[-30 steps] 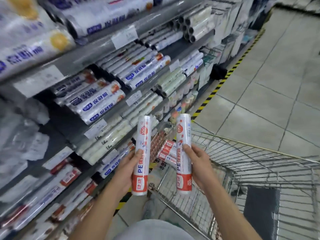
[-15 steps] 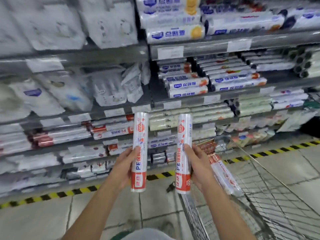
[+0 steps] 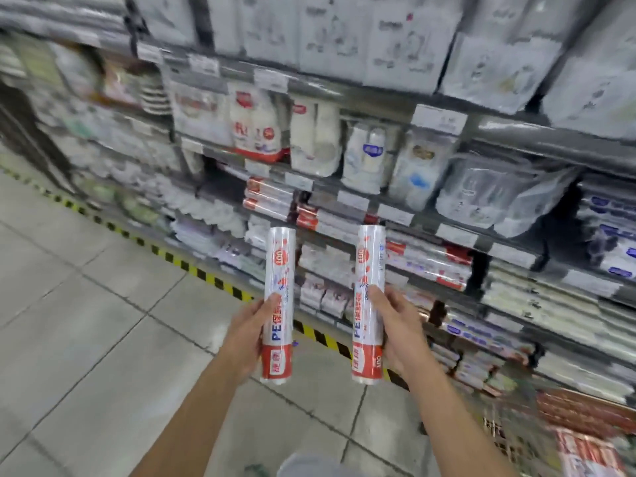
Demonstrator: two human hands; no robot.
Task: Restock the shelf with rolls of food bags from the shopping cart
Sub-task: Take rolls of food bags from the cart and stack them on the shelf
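Open tiled floor (image 3: 86,321) on the left, edged by a yellow-black stripe (image 3: 192,270) along the shelf (image 3: 378,94) base. Cart (image 3: 499,432) is blurred at lower right. Both forearms reach forward, well apart. Left hand (image 3: 247,333) has its fingers wrapped round the left roll (image 3: 279,280); right hand (image 3: 399,333) likewise round the right roll (image 3: 369,270). Both rolls are upright, not touching, short of the shelf.
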